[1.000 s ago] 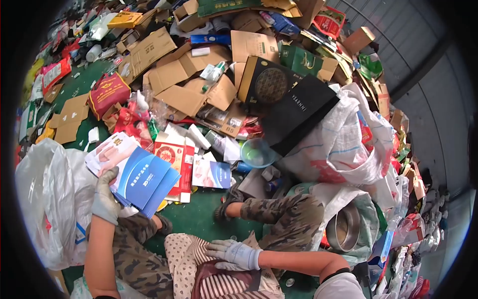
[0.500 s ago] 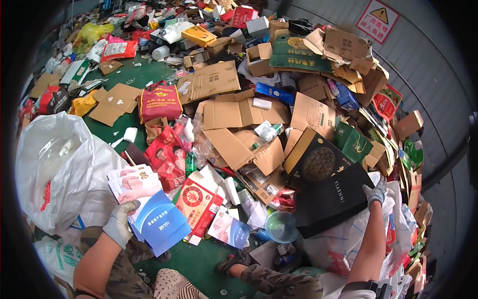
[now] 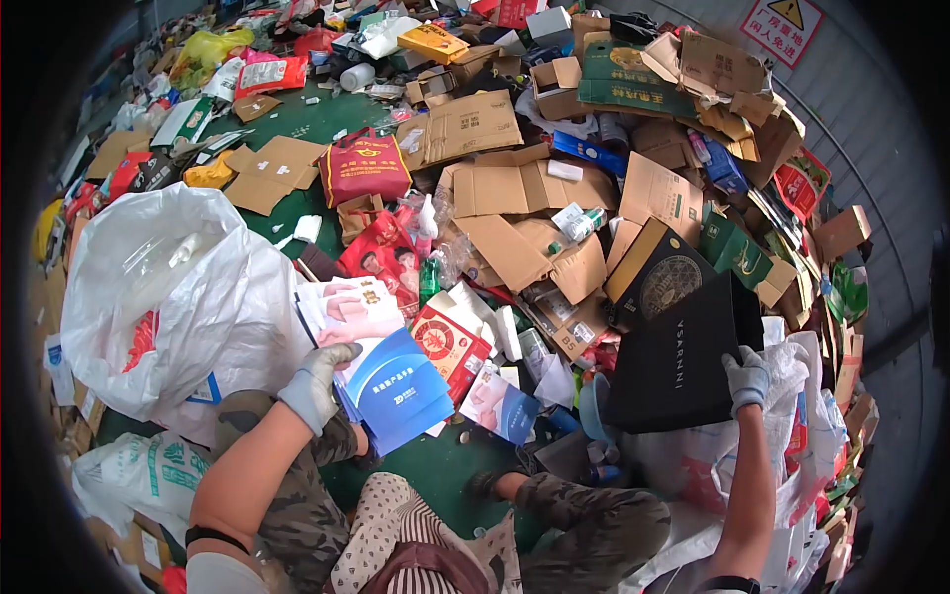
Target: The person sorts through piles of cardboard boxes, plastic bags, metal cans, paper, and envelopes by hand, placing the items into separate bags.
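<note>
My left hand point(image 3: 322, 386), in a pale work glove, is closed on a stack of blue and pink-white brochures point(image 3: 398, 391), with the thumb on top. Gripped at its right edge by my gloved right hand point(image 3: 747, 381) is a flat black box point(image 3: 661, 371) lettered VSARNNI, held tilted over the pile. Another brochure point(image 3: 502, 404) lies on the floor between the hands, next to a red and cream carton point(image 3: 450, 346). The black box partly hides a pale blue plastic bowl point(image 3: 596, 408).
On the left stands a large white sack point(image 3: 163, 307), open at the top. White sacks point(image 3: 693, 475) lie below my right hand. Flattened cardboard point(image 3: 505, 188), a maroon bag point(image 3: 363, 170) and mixed packaging are heaped ahead. A warning sign point(image 3: 782, 28) hangs on the wall.
The camera view has shifted, so the surroundings sit further right. The black box has turned more upright and now covers part of the bowl. Both hands keep their holds.
</note>
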Motion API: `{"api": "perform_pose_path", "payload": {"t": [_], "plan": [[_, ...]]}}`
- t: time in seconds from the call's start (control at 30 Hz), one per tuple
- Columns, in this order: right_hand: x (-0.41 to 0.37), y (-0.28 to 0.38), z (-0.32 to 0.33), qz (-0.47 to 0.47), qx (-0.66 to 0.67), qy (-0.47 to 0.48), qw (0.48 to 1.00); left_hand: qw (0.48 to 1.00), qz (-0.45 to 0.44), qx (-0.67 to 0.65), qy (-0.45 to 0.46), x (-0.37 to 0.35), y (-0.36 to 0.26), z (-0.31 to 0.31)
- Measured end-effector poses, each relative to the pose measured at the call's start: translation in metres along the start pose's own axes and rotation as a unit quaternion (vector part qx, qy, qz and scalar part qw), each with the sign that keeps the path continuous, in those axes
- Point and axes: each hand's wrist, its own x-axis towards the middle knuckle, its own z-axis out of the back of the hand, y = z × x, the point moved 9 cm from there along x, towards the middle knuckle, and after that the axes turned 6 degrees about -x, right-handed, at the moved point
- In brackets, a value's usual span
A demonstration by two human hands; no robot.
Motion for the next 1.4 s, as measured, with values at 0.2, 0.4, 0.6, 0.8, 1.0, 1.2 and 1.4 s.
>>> {"api": "perform_pose_path", "payload": {"t": [0.2, 0.4, 0.6, 0.8, 1.0, 1.2, 1.4], "plan": [[-0.128, 0.152, 0.144, 0.293, 0.029, -0.125, 0.948, 0.993, -0.084, 0.004, 0.088, -0.043, -0.023, -0.010], [-0.250, 0.253, 0.159, 0.489, 0.015, -0.093, 0.867, 0.898, -0.396, 0.123, 0.150, -0.157, -0.111, 0.000], [-0.304, 0.305, 0.077, 0.526, 0.146, 0.033, 0.837, 0.673, -0.523, 0.506, 0.131, -0.286, -0.127, -0.036], [-0.329, 0.301, 0.053, 0.499, 0.208, 0.151, 0.827, 0.594, -0.345, 0.623, 0.374, -0.270, -0.034, -0.113], [-0.358, 0.276, 0.016, 0.340, 0.596, 0.328, 0.649, 0.173, -0.270, 0.813, 0.486, -0.277, 0.060, -0.158], [-0.390, 0.294, 0.046, 0.387, 0.504, 0.278, 0.721, 0.165, -0.186, 0.832, 0.496, -0.280, 0.065, -0.189], [-0.433, 0.303, 0.042, 0.456, 0.291, 0.303, 0.785, 0.064, -0.124, 0.900, 0.414, -0.265, 0.063, -0.180]]}}
